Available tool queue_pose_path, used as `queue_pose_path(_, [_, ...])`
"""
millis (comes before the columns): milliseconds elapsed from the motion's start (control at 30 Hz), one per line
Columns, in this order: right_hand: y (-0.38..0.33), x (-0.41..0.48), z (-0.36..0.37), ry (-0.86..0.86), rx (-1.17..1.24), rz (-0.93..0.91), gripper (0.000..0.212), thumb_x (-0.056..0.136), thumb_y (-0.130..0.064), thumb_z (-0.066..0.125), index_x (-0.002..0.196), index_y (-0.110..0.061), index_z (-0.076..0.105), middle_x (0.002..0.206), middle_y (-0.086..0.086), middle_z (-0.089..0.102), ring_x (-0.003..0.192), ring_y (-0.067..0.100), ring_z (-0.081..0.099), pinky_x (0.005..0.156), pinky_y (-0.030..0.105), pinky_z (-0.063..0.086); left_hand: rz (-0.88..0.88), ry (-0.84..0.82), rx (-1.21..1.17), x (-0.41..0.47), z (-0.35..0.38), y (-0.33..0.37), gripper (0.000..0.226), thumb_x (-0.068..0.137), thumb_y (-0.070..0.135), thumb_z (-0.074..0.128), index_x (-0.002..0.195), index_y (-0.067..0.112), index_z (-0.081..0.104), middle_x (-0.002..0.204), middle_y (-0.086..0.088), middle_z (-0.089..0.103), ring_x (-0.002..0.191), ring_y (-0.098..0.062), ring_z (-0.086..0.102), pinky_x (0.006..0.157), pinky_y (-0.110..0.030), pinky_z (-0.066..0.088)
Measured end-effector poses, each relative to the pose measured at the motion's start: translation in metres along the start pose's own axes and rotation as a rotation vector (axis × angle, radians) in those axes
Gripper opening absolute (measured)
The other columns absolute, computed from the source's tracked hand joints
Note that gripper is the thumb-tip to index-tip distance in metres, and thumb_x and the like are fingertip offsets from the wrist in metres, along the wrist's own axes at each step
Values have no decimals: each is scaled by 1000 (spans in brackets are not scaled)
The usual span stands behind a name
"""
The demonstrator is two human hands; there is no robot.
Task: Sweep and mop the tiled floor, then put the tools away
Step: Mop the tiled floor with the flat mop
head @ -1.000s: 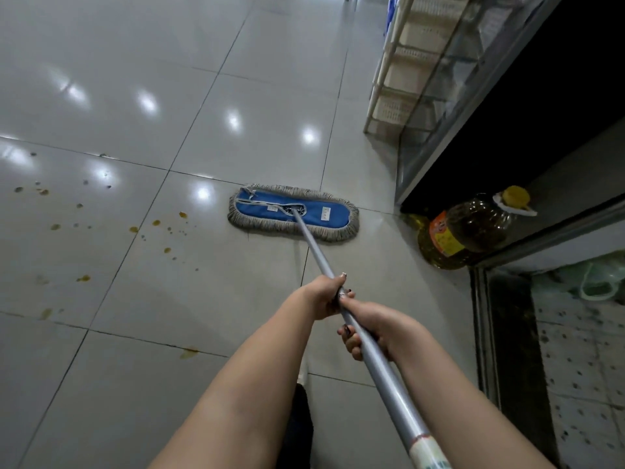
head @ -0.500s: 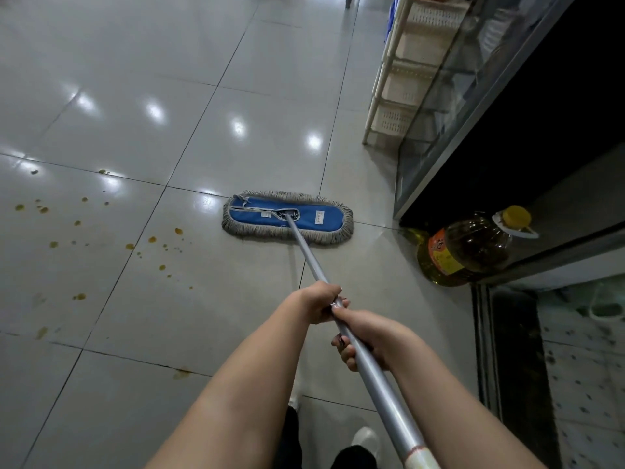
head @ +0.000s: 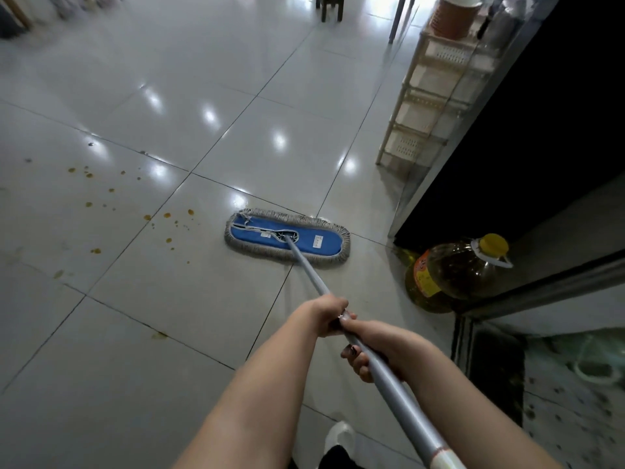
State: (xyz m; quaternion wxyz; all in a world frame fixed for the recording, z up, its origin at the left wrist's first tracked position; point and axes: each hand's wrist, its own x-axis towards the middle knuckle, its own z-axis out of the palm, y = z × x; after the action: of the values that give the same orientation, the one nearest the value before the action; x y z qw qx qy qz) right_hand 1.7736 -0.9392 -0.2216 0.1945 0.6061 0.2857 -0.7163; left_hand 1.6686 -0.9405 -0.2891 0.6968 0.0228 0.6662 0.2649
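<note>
A flat mop head (head: 287, 241), blue with a grey fringe, lies flat on the glossy tiled floor (head: 169, 316). Its silver handle (head: 309, 267) slants back toward me. My left hand (head: 326, 314) grips the handle higher up the shaft, nearer the mop head. My right hand (head: 367, 350) grips it just behind, fingers curled under the pole. Yellow-brown drops (head: 169, 228) dot the tiles to the left of the mop head.
A large bottle of cooking oil (head: 456, 272) with a yellow cap stands on the floor at the right, beside a dark counter (head: 507, 164). A white basket rack (head: 426, 106) stands farther back. Chair legs (head: 329, 8) show at the top. My shoe (head: 340, 436) is below.
The view has tilted up and swung left, showing more of the room. The mop head has come closer to me and now sits just right of the drops.
</note>
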Motion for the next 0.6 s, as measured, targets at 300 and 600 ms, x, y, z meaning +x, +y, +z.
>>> queue_pose_path(300, [50,-39,-43,-102,-68,47,44,93,-46,52,75,-6,48,42,0,44,28,8,42,33,14,37,-67,-7,1,-34,55,-36,30,100,18,31,74,9,45,48,0,59,39,-6,58,36,-15,47])
queue_pose_path(600, [19,-46,-60,-223,50,19,46,97,-40,44,80,2,52,40,-3,44,25,4,43,29,14,39,17,-47,-171,-28,57,-14,28,101,21,37,77,7,43,70,-6,48,61,-13,52,43,-20,52])
